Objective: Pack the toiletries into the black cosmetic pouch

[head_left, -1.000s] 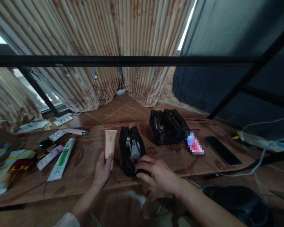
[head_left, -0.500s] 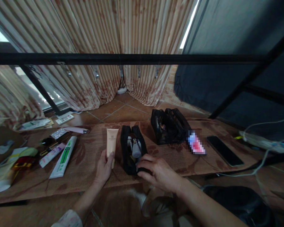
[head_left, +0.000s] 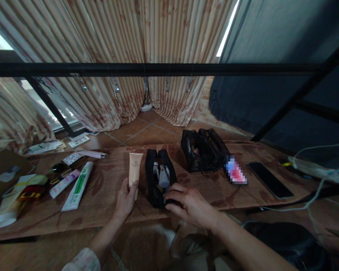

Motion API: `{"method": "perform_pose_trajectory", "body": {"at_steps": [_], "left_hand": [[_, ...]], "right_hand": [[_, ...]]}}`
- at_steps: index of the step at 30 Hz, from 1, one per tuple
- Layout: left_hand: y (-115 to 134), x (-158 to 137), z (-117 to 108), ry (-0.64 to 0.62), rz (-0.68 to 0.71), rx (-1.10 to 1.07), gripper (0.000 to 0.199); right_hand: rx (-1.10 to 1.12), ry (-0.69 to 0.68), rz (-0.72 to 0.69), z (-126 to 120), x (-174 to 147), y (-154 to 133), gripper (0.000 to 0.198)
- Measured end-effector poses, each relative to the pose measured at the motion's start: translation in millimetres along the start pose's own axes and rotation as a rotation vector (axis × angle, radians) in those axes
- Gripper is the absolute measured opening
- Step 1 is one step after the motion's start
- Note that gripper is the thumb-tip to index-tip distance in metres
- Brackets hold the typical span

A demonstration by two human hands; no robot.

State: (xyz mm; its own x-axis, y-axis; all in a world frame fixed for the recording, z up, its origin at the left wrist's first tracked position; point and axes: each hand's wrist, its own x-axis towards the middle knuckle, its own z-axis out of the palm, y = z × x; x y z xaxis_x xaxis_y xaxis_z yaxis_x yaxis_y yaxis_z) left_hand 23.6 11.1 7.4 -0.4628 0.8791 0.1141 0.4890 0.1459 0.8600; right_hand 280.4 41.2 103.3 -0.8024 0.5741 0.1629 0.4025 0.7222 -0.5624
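In the head view, my left hand [head_left: 126,197] is closed around the lower end of a beige cosmetic tube [head_left: 135,165], held upright just left of a small black pouch [head_left: 151,178]. The pouch stands open at the top, and a few small bottles [head_left: 164,178] show inside it. My right hand [head_left: 188,205] grips the near right end of this pouch, with its fingertips partly hidden at the rim. Behind and to the right, more black mesh pouches [head_left: 205,148] stand together with things inside.
On the cloth-covered bench [head_left: 113,218] to the left lie a white-and-green tube [head_left: 78,186], a pink-and-white tube [head_left: 64,183] and other toiletries. A phone [head_left: 270,180] lies at the right, near a white cable [head_left: 310,201]. A dark metal bar [head_left: 169,70] crosses beyond the bench.
Almost nothing differs. The whole view has shifted slightly, and both hands keep the same hold on the tube and the pouch.
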Motion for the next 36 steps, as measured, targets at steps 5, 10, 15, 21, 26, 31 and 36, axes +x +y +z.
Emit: {"method": "perform_pose_trajectory", "body": {"at_steps": [5,10,15,21,26,31,36], "left_hand": [[4.7,-1.4,-1.0,-0.006,-0.004,0.001,0.036],[6.3,-1.4,-1.5,0.002,-0.002,0.013,0.035],[4.0,-0.2,-0.6,0.009,0.011,0.01,0.036],[4.8,-0.9,-0.4,0.005,0.001,0.002,0.037],[5.5,-1.4,-0.9,-0.01,-0.013,0.006,0.037],[4.6,-0.6,-0.9,-0.008,-0.01,0.013,0.035],[4.8,-0.6,-1.1,-0.008,-0.01,0.014,0.036]], "right_hand": [[-0.001,-0.001,0.006,-0.2,-0.1,-0.6,0.024],[0.0,0.008,0.005,1.5,-0.1,0.5,0.024],[-0.008,0.007,-0.002,1.2,-0.2,0.9,0.024],[0.001,0.011,-0.007,0.5,0.0,0.2,0.024],[-0.002,0.011,-0.008,0.4,0.1,-0.2,0.024],[-0.006,0.011,-0.007,0.3,0.0,-0.3,0.024],[-0.015,0.009,-0.003,1.6,-0.4,0.7,0.024]]}}
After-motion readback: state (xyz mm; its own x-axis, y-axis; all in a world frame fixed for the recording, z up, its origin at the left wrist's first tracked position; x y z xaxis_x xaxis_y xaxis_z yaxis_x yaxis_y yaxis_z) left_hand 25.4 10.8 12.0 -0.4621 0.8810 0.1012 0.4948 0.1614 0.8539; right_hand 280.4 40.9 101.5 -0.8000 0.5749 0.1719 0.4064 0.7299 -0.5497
